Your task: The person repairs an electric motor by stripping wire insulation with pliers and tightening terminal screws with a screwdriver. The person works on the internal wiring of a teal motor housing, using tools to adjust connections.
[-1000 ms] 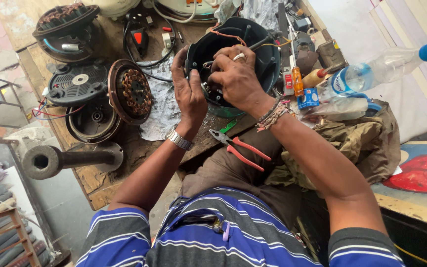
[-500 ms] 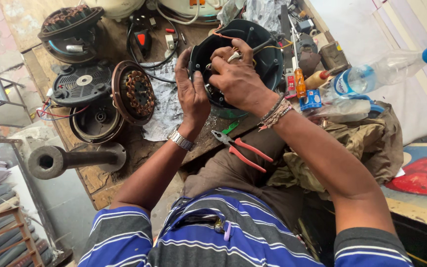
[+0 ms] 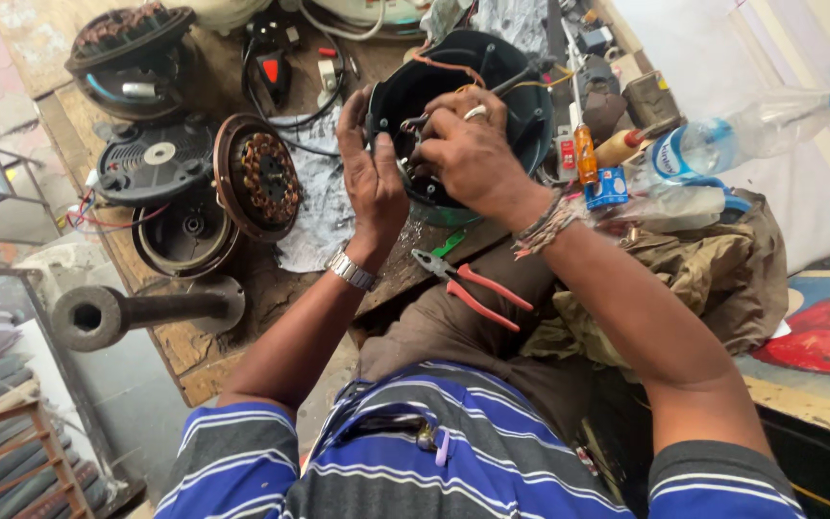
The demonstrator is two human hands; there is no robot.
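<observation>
head view, looking down on a cluttered wooden workbench (image 3: 194,346). dark round fan motor housing (image 3: 521,96) at the top centre of the bench, open side up, with orange and yellow wires across its rim. left hand (image 3: 369,183) pressed against the housing's left edge, fingers curled over the rim, holding it; metal watch (image 3: 352,271) on that wrist. right hand (image 3: 468,154) over the middle of the housing, fingers pinched narrow around something small inside; what exactly, cannot tell. thread bracelets on the right wrist. red-handled pliers (image 3: 473,286) lying just below the housing, on the lap, untouched. copper-wound stator (image 3: 259,178) tilted on edge left of the left hand, beside a black round cover (image 3: 151,163). orange-handled screwdriver (image 3: 583,149) just right of the housing, then a clear plastic bottle (image 3: 751,130) with a blue cap lying on its side. heavy metal pipe piece (image 3: 127,312) at the bench's near left edge. blue striped shirt at the bottom.
</observation>
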